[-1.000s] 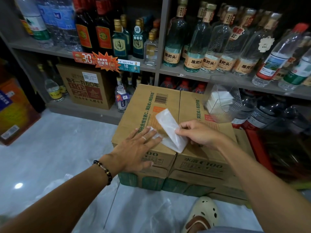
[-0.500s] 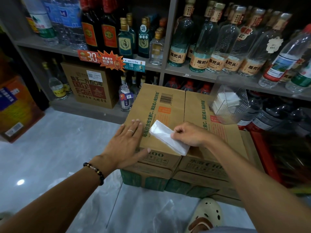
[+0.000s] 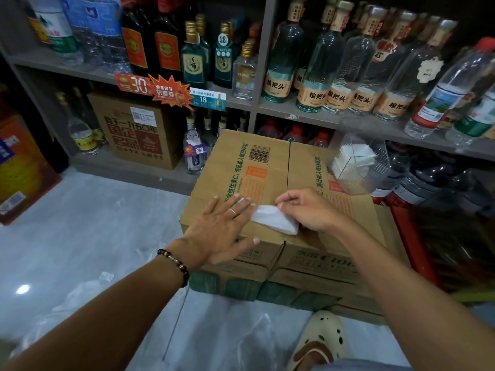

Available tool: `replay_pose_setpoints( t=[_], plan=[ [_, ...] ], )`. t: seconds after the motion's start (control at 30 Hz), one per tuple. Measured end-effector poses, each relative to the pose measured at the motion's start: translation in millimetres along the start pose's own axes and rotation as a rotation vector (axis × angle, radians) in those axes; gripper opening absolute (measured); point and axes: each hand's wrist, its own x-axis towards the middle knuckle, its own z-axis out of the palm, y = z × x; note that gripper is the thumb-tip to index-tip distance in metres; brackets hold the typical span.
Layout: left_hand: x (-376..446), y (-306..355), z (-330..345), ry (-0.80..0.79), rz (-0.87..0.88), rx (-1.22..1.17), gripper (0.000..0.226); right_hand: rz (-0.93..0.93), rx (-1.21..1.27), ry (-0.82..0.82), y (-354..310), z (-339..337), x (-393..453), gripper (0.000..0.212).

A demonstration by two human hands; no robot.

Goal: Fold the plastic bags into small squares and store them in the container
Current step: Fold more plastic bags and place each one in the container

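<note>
A white plastic bag [image 3: 273,218], folded into a small flat wedge, lies on top of a cardboard box [image 3: 241,162]. My left hand [image 3: 222,226] lies flat on the box with straight fingers, its fingertips touching the bag's left edge. My right hand [image 3: 308,207] pinches the bag's upper right corner between thumb and fingers. A clear plastic container [image 3: 361,159] with white folded bags inside stands at the box's far right corner.
Shelves of glass bottles [image 3: 316,76] rise behind the boxes. A second cardboard box [image 3: 345,207] adjoins the first, both stacked on others. Loose clear plastic bags [image 3: 80,303] lie on the grey floor by my cream clog [image 3: 321,341]. A brown carton [image 3: 136,129] sits on the low shelf.
The raised flap of the bag has been folded down flat, making the bag shorter. My left hand slid right until its fingertips met the bag.
</note>
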Motion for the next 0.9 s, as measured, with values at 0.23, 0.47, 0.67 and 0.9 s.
replay_pose_setpoints(
  t=[0.23,0.47,0.67,0.9],
  plan=[
    [-0.6,7.1,0.1,0.032,-0.038,-0.005,0.088,-0.266,-0.45,0.179,12.3,-3.2,-32.0,0.037],
    [0.7,15.3,-8.0,0.003,-0.066,0.038,0.086,-0.188,-0.904,-0.106,45.4,8.7,-57.4,0.072],
    [12.9,55.2,-17.4,0.035,0.131,-0.083,0.088,-0.217,-0.87,-0.078,56.1,13.5,-54.4,0.078],
    [21.8,59.0,-9.7,-0.029,0.114,-0.214,0.083,-0.216,-0.844,-0.092,57.3,15.8,-55.7,0.084]
  ],
)
